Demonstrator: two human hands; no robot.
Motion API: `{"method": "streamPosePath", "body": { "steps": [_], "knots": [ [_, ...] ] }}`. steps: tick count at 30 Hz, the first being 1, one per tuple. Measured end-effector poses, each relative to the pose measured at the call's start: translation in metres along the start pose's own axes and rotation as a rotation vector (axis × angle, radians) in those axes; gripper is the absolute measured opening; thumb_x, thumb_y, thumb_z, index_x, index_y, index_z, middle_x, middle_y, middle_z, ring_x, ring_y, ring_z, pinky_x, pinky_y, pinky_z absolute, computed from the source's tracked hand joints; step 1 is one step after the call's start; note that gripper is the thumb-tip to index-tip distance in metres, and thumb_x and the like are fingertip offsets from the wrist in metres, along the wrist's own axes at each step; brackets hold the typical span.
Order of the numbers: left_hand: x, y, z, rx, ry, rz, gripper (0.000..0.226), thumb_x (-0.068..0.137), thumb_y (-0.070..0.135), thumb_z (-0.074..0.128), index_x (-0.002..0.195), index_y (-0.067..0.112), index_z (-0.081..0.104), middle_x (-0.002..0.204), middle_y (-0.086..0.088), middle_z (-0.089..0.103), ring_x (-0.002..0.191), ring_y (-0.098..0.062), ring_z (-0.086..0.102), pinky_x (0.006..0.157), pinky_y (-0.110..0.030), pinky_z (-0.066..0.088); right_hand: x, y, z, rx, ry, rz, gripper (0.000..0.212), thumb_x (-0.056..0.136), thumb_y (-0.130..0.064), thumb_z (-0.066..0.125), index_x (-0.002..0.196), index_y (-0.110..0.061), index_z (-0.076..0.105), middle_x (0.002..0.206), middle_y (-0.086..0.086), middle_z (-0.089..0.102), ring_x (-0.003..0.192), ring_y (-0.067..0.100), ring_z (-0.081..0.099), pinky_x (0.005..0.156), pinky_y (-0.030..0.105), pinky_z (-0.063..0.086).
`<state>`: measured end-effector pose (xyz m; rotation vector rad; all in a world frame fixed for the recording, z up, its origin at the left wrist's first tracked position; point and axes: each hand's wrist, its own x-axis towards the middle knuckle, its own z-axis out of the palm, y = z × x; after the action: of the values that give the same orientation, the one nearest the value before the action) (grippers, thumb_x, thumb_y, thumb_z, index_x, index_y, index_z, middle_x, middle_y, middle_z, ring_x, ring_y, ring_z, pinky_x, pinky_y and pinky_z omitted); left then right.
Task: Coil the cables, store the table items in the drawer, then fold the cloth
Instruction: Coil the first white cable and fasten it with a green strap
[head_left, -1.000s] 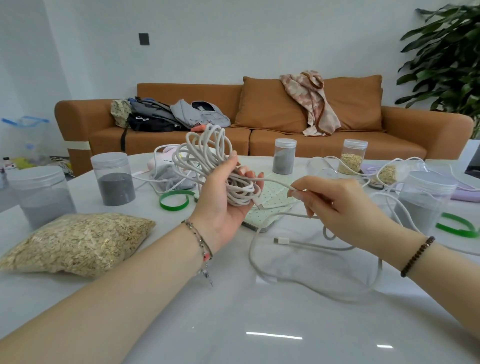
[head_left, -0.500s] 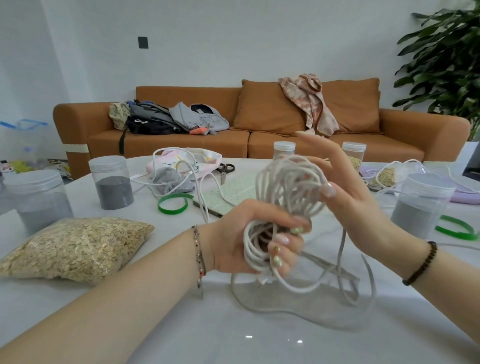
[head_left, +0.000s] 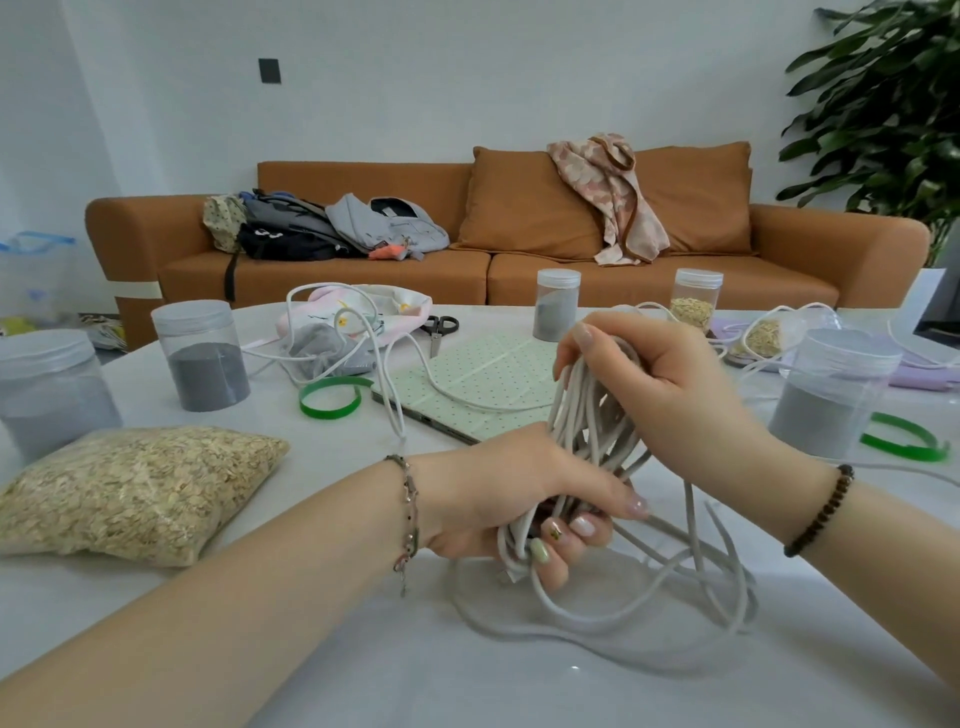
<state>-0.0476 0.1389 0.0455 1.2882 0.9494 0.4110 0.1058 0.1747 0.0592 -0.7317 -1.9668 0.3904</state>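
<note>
A bundle of white cable (head_left: 592, 421) stands upright between both hands above the white table (head_left: 363, 649). My left hand (head_left: 524, 504) grips the bundle's lower end, fingers curled round it. My right hand (head_left: 649, 379) closes over its top loops. Loose cable loops (head_left: 691, 577) trail on the table below. A second white cable (head_left: 384, 374) runs across a green dotted tablet case (head_left: 483, 379). A pink and grey cloth (head_left: 358, 322) lies behind it.
A bag of oats (head_left: 130, 488) lies at left. Lidded jars of grey powder (head_left: 208, 358) (head_left: 831, 395) (head_left: 556, 306), a grain jar (head_left: 696, 301), scissors (head_left: 439, 330) and green bands (head_left: 330, 397) (head_left: 904, 436) stand around. An orange sofa (head_left: 519, 249) is behind the table.
My left hand turned over and lowered the bundle from a raised position toward the table. My right hand let go of the cable strand, came over the top of the bundle and closed on it.
</note>
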Motion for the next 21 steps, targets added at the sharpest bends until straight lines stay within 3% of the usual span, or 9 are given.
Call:
{"method": "streamPosePath", "body": {
  "steps": [3, 6, 8, 12, 16, 19, 21],
  "knots": [
    [-0.002, 0.004, 0.002, 0.069, 0.045, 0.098, 0.035, 0.095, 0.009, 0.063, 0.064, 0.014, 0.049, 0.056, -0.001, 0.040, 0.043, -0.008, 0.028, 0.040, -0.018, 0.024, 0.001, -0.001, -0.001, -0.025, 0.026, -0.048, 0.032, 0.101, -0.023, 0.043, 0.080, -0.009, 0.062, 0.058, 0.012, 0.046, 0.055, 0.021, 0.044, 0.053, 0.030, 0.036],
    [0.005, 0.005, 0.001, 0.129, 0.235, 0.218, 0.021, 0.090, 0.008, 0.069, 0.075, 0.009, 0.054, 0.061, -0.005, 0.045, 0.044, -0.012, 0.035, 0.043, -0.022, 0.030, 0.004, -0.004, 0.002, -0.024, 0.102, -0.052, 0.027, 0.099, -0.022, 0.049, 0.077, -0.014, 0.061, 0.058, -0.005, 0.045, 0.058, 0.009, 0.045, 0.057, 0.020, 0.034],
    [0.007, 0.004, 0.001, 0.127, 0.335, 0.266, 0.015, 0.087, 0.010, 0.071, 0.080, 0.007, 0.058, 0.062, -0.006, 0.050, 0.045, -0.014, 0.040, 0.045, -0.024, 0.035, 0.008, -0.007, 0.007, -0.075, 0.130, -0.057, 0.029, 0.097, -0.027, 0.054, 0.070, -0.016, 0.057, 0.057, -0.006, 0.047, 0.057, 0.010, 0.047, 0.055, 0.023, 0.036],
    [0.007, 0.002, -0.006, 0.038, 0.414, 0.272, 0.010, 0.085, 0.009, 0.071, 0.083, 0.005, 0.061, 0.060, -0.004, 0.054, 0.045, -0.014, 0.044, 0.045, -0.024, 0.037, 0.030, -0.010, 0.024, -0.274, 0.174, -0.094, 0.036, 0.088, -0.029, 0.051, 0.060, -0.006, 0.047, 0.053, 0.010, 0.040, 0.054, 0.025, 0.039, 0.051, 0.038, 0.036],
    [0.005, 0.002, -0.015, 0.034, 0.518, 0.337, 0.013, 0.084, 0.006, 0.071, 0.075, 0.005, 0.062, 0.058, -0.005, 0.060, 0.046, -0.016, 0.048, 0.046, -0.025, 0.040, 0.047, -0.010, 0.039, -0.409, 0.149, -0.135, 0.037, 0.084, -0.029, 0.050, 0.056, -0.016, 0.029, 0.049, -0.001, 0.027, 0.050, 0.016, 0.026, 0.048, 0.036, 0.029],
    [0.007, 0.000, -0.020, 0.063, 0.530, 0.354, 0.018, 0.087, 0.007, 0.070, 0.073, 0.006, 0.058, 0.058, -0.006, 0.054, 0.045, -0.017, 0.046, 0.045, -0.025, 0.039, 0.049, -0.004, 0.042, -0.389, 0.096, -0.115, 0.040, 0.093, -0.025, 0.052, 0.059, -0.010, 0.036, 0.051, 0.003, 0.034, 0.051, 0.014, 0.030, 0.050, 0.036, 0.030],
    [0.008, -0.002, -0.023, 0.051, 0.469, 0.336, 0.020, 0.091, 0.011, 0.066, 0.077, 0.010, 0.053, 0.058, -0.003, 0.045, 0.046, -0.016, 0.040, 0.044, -0.024, 0.035, 0.044, 0.000, 0.037, -0.259, 0.043, -0.089, 0.040, 0.101, -0.027, 0.053, 0.067, -0.008, 0.045, 0.053, -0.004, 0.037, 0.052, 0.010, 0.034, 0.051, 0.028, 0.030]
  ]
}}
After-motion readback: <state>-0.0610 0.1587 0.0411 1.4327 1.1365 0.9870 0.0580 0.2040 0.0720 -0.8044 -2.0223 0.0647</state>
